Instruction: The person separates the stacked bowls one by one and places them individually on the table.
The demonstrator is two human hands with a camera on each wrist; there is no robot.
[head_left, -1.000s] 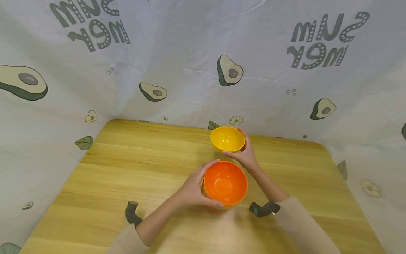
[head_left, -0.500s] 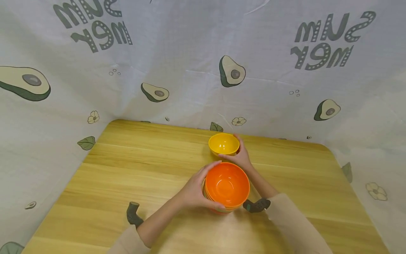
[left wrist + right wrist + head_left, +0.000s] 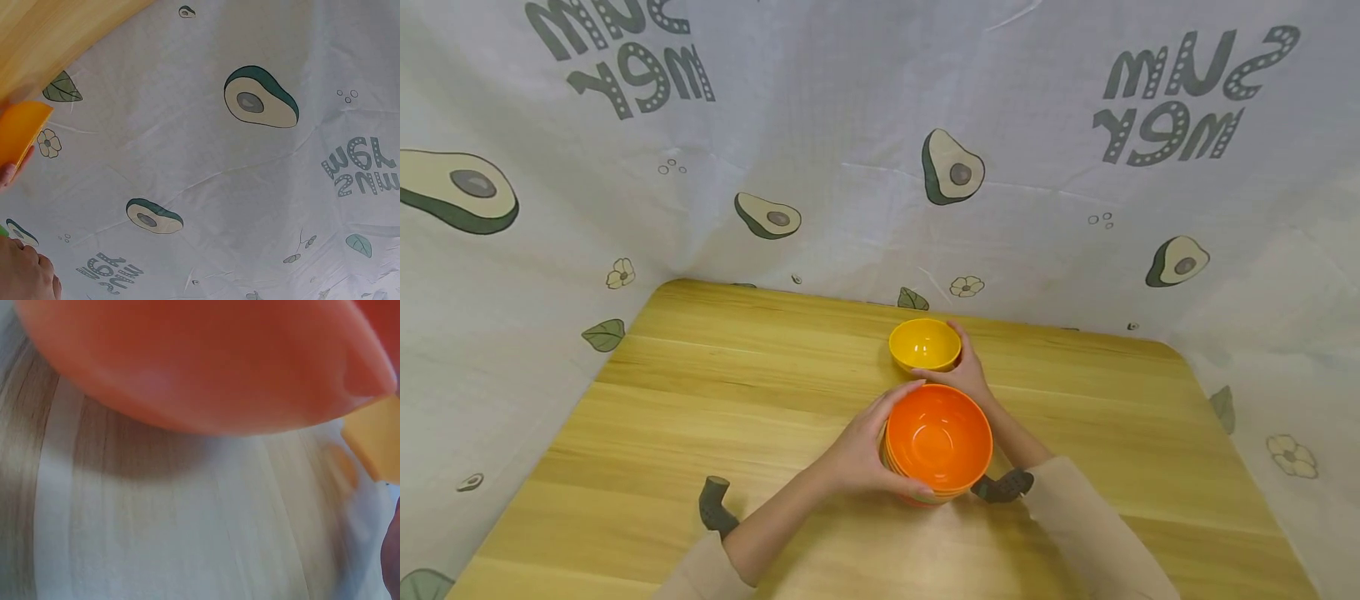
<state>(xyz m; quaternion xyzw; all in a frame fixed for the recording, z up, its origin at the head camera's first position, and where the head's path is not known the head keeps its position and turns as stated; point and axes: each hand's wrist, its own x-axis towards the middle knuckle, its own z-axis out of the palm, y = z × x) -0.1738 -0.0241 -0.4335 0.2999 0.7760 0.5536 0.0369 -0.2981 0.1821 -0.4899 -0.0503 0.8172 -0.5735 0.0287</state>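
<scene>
Only head-view (overhead): inside of yellow bowl [image 3: 924, 342]

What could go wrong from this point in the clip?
Two risks, as I judge it. The right forearm passes close beside the orange-topped bowl stack, so drawing the right grip back might knock it. The left grip holds that stack from its left side, with several nested rims showing, so the bowls could shift or slip apart if the yellow bowl swings into them.
</scene>
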